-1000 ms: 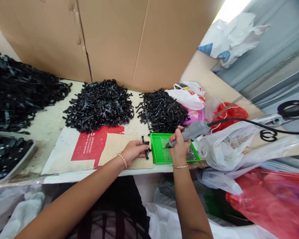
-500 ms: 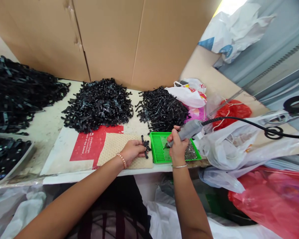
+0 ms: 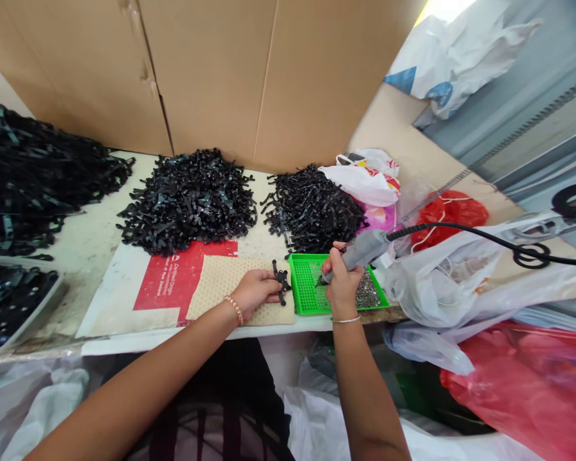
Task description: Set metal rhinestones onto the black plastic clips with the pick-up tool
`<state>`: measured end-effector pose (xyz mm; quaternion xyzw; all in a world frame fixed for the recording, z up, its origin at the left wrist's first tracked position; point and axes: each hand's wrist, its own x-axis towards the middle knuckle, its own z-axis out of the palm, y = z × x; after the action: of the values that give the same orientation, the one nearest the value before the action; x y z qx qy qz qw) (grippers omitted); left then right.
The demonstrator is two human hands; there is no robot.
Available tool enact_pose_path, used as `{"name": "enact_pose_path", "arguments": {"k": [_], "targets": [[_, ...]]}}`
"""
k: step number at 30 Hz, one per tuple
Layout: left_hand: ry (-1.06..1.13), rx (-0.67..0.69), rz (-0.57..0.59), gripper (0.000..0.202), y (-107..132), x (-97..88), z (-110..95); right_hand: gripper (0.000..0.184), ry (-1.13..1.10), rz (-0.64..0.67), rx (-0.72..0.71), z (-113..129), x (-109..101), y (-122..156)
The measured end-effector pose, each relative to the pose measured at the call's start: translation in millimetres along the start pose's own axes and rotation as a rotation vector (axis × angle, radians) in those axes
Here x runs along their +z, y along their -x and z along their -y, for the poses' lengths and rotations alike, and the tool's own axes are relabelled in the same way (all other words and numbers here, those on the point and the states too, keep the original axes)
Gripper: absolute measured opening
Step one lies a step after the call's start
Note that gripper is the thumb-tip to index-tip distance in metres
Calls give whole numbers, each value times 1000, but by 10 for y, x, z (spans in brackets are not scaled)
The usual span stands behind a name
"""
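Note:
My left hand (image 3: 259, 289) is closed on small black plastic parts (image 3: 281, 282), with its fingers pinching them over a beige textured mat (image 3: 221, 288). In my right hand (image 3: 342, 285) is a grey corded electric screwdriver (image 3: 365, 248), tilted so its tip points down and left. That tip is over a green perforated basket (image 3: 303, 311), just right of the mat. Small metal screws (image 3: 368, 293) lie in the basket's right side, partly covered by my right hand. Whether the tip touches anything in the basket is hard to see.
Heaps of black parts fill the back left (image 3: 24, 173), the middle (image 3: 192, 198) and the area behind the basket (image 3: 314, 208). A white tub (image 3: 60, 282) of parts stands at left. Tall cardboard (image 3: 211, 77) backs the table. Plastic bags and the tool's black cord (image 3: 470, 234) crowd the right.
The camera view has shifted very slightly. Both hands, the black parts and the screwdriver stay in nearly the same places.

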<state>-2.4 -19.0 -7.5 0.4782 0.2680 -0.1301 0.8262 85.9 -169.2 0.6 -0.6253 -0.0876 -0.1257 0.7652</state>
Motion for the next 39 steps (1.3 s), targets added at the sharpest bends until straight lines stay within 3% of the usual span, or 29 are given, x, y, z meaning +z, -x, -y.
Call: {"name": "enact_pose_path", "arguments": {"k": [12,18,22,25,29,39], "targets": [[4,-7,-1,18,35,19,-40,29,1,58,-12,-34,-48,13],[32,16,11,16,-5,-5,10,38,-11,-12,-6,93,-4,26],[43,27,34,13,-45,-27,51,38,-165,-92,-25,316,153,36],[44,29,35,12,-61,-37,69,34,-262,-48,19,414,355,106],[53,53,57,11,-59,-41,72,34,-268,26,111,366,582,222],[55,58,60,14,-38,-35,53,35,-241,14,135,281,679,258]]}}
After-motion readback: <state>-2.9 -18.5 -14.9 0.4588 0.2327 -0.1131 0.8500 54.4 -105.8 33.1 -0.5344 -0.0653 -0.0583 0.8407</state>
